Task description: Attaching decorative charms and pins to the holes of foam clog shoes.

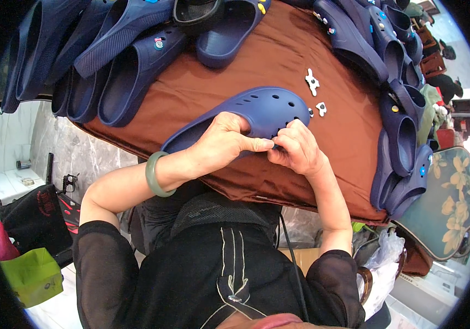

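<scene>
Blue clog (pixel 257 112) lies on the brown cloth (pixel 235 66), long axis running lower-left to upper-right, toe away — left hand (pixel 221 142) grips its near side, right hand (pixel 296 148) pinched narrow at the holes by the toe, nearer the two white charms (pixel 316 94).

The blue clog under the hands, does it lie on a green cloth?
No. The blue clog, held by the left hand and right hand, lies on a brown cloth that covers the table.
</scene>
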Motion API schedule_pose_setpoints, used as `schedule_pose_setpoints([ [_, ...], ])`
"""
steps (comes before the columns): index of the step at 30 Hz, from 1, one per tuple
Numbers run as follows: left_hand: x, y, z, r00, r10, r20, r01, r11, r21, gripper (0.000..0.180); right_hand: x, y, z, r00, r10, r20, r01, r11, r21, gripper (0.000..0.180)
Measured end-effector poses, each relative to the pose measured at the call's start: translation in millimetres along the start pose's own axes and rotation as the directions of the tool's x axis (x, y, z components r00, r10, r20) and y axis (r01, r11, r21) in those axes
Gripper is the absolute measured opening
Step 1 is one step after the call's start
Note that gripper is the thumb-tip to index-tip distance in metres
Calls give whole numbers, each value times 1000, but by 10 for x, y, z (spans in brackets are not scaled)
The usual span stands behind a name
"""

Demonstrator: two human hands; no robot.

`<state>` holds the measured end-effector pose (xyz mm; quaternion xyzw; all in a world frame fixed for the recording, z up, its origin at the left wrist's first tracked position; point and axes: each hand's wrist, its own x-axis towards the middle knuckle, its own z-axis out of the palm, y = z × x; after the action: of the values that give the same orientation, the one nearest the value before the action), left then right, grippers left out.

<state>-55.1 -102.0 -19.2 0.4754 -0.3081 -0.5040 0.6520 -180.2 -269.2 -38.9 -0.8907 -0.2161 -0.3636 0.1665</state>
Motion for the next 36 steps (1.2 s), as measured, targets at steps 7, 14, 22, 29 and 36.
schedule_pose_setpoints([
  [7,8,95,14,999,32,39,-32,999,-12,22,-368,145,-209,703,705,-94,-505,588,632,18],
  [14,21,2,70,981,190,39,-193,941,279,51,-749,513,-757,487,872,-54,-868,476,-141,16],
  [22,119,118,55,998,-7,69,4,999,51,52,-424,1015,-472,674,738,-13,-598,536,-596,27],
  [29,163,109,53,993,4,120,-1,1000,-28,51,-200,1022,-223,534,845,-45,-842,526,-120,22],
  [36,117,67,34,996,54,74,-48,996,-80,33,217,300,-397,773,633,36,-628,772,-96,22],
])
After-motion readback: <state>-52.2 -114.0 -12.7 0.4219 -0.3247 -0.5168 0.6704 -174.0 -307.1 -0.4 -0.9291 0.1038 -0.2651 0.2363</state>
